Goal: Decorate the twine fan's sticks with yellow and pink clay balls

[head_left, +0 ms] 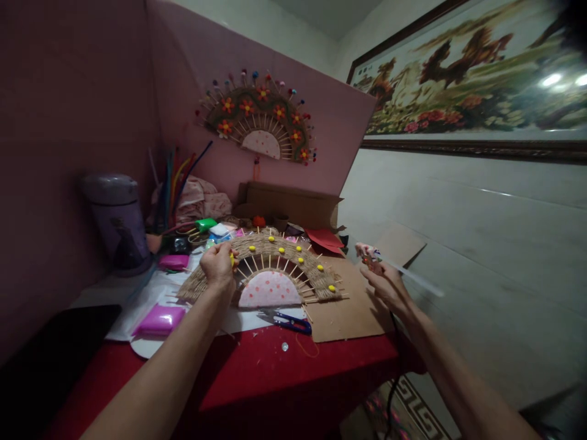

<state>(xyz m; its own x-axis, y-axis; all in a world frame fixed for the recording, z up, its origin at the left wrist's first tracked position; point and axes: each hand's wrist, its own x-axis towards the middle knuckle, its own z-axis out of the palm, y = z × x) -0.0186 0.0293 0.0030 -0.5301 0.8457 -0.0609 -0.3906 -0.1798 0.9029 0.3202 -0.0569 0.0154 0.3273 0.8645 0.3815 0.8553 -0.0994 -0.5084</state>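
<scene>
A woven twine fan point(213, 256) with wooden sticks lies on the table, several small yellow discs point(281, 249) dotted along its band. Its half-round centre point(270, 290) is white cloth with pinkish-red spots. Over the fan's left part, my left hand point(219, 266) is closed in a pinch on a yellow disc point(232, 260). To the right of the fan, my right hand point(387, 284) is closed around a hot glue gun point(368, 252); a pale glue stick point(422, 282) sticks out behind it and a dark cord hangs below.
Blue-handled snips point(292, 322) lie before the fan near a clear bead point(285, 346). Magenta packets point(160, 319) and a purple tumbler point(118, 226) stand left. Brown cardboard point(348, 318) lies right. Behind, a decorated fan point(261, 116) hangs on a pink board.
</scene>
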